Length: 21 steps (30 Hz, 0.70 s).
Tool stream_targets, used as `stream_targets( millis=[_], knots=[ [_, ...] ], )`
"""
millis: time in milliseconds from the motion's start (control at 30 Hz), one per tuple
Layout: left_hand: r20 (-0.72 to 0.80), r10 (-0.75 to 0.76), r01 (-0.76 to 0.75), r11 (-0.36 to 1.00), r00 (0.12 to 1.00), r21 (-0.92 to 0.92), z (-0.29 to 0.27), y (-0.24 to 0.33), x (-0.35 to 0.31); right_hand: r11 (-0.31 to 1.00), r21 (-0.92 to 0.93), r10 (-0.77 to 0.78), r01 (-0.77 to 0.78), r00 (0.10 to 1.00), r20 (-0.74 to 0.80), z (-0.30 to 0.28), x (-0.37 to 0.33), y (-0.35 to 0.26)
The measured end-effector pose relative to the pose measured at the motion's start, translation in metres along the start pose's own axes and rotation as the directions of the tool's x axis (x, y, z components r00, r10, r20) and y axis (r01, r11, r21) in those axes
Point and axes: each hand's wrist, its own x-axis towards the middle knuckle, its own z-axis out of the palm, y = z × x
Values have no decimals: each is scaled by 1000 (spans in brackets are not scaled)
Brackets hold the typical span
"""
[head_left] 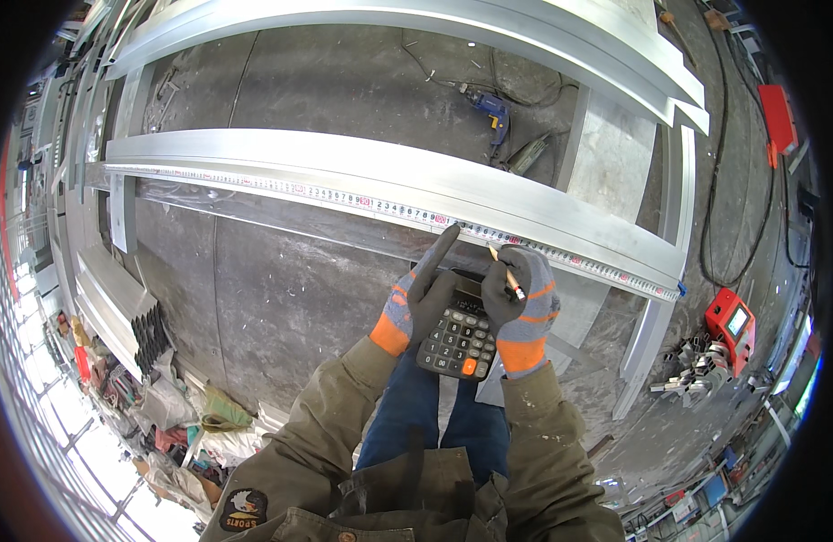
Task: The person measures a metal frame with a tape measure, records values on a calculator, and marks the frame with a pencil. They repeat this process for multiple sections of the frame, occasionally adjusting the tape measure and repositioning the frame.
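Observation:
My left hand [420, 298], in a grey and orange work glove, grips the left side of a black desk calculator [453, 345]. Its index finger stretches out to the lower edge of a tape measure [380, 210]. The tape runs along a long silver metal profile [344, 167], which spans the view from left to right. My right hand [527, 289], gloved the same way, closes around a short pencil [514, 285] whose tip points up toward the tape. That hand is also beside the calculator's upper right, covering part of it. The calculator's orange key shows at the bottom.
Beyond the profile, a blue power drill [493, 116] lies on the concrete floor near a cable. Another long profile [389, 23] crosses the far side. Stacked profiles [118, 312] lie at left. A red device with a screen [731, 327] stands at right by a pile of metal offcuts [701, 369].

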Motion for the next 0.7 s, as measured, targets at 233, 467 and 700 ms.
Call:
stream_targets(
  millis=[233,467,700],
  knots=[
    [-5,-10,10,1000,1000,-18,1,0,0,1000,20,14,-14,1000,-2,0,0,-1],
    [2,-9,9,1000,1000,6,1,-4,0,1000,8,14,-14,1000,18,-3,-1,-2],
    [-1,1,-1,999,1000,41,1,-4,1,999,29,32,-33,998,50,-5,3,-6]
  ],
)
